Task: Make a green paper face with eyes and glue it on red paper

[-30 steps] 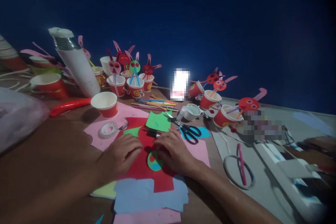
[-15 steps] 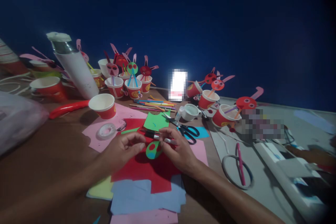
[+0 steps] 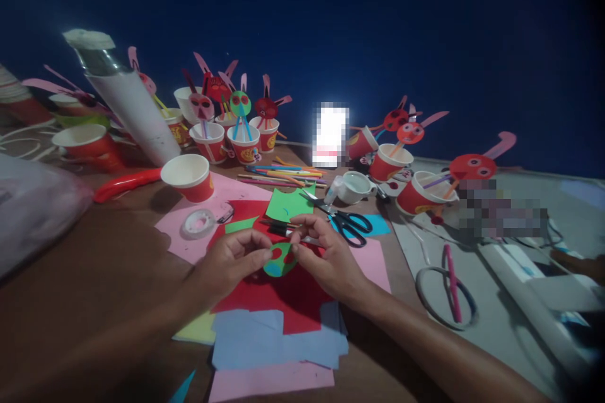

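A small round green paper face [image 3: 283, 267] with red eye patches and a blue patch at its lower edge is held above the red paper [image 3: 302, 315]. My right hand [image 3: 326, 261] pinches its upper right edge between thumb and fingers. On the other side, the thumb and fingertips of my left hand [image 3: 239, 258] close on its left edge. Just behind the hands lie a black-and-white marker [image 3: 280, 228], a green paper sheet [image 3: 288, 203] with cut edges, and black-handled scissors [image 3: 352, 227]. A roll of clear tape [image 3: 198, 225] rests on pink paper to the left.
Paper cups with paper rabbit figures stand at the back left [image 3: 243, 138] and right [image 3: 390, 164]. An open paper cup [image 3: 188, 177], colored sticks [image 3: 283, 175], a white cup [image 3: 355, 187] and a tilted white bottle [image 3: 135, 113] surround the papers. A power strip [image 3: 520, 293] lies right.
My left hand has come in from the left and its fingertips now meet the green face's edge. The right hand keeps its pinch. The whole view has shifted slightly.
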`<move>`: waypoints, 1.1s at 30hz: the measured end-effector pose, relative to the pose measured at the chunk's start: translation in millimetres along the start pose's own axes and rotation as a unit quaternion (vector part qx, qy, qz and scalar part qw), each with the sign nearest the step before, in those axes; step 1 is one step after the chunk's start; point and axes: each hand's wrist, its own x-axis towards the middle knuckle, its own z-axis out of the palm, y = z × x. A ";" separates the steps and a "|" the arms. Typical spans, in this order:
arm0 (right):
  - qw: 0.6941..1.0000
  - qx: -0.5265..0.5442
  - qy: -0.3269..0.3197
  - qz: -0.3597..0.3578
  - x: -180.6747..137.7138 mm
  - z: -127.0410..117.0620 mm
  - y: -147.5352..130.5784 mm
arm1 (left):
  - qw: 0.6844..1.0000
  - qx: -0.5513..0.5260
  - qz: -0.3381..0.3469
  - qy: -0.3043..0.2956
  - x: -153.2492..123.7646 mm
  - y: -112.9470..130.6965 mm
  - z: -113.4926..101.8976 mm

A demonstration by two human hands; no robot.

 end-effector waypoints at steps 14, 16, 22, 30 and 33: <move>0.985 0.152 -0.010 0.078 2.3 -5.9 -3.8 | 0.997 -0.062 -0.036 0.031 -2.3 4.6 2.8; 0.988 0.140 -0.009 0.069 1.7 -5.9 -6.8 | 0.996 -0.066 -0.031 0.047 -3.1 5.3 3.8; 0.993 0.099 -0.022 0.066 0.2 -2.3 -11.8 | 0.994 -0.071 -0.021 0.076 -4.9 4.2 4.4; 0.985 0.152 -0.018 0.085 2.9 -5.3 -7.9 | 0.997 -0.049 -0.047 0.047 -6.5 2.3 5.1; 0.981 0.169 -0.018 0.091 3.8 -5.8 -7.0 | 0.996 -0.054 -0.053 0.048 -6.9 2.7 5.5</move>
